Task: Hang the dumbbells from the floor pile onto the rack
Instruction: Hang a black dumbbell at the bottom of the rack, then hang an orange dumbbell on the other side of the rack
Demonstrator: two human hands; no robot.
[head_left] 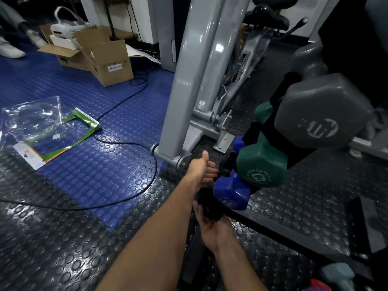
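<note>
Studded floor (pixel 88 217); machine post (pixel 182 91) crowds rack (pixel 260 131); both hands' fingers unclear.

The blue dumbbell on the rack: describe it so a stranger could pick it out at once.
Find the black rack right of the grey machine upright; it carries three dumbbells. The blue dumbbell hangs lowest and nearest the person's hands, below the green dumbbell and the big grey dumbbell. It is the smallest, and the only blue one.

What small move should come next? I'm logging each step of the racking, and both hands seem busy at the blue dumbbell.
Probably seat the blue dumbbell fully on the rack, then let go. The left hand reaches to its far end, the right hand cups a dark end from below, and it sits just under the green dumbbell already racked. Whether its handle is seated is hidden.
</note>
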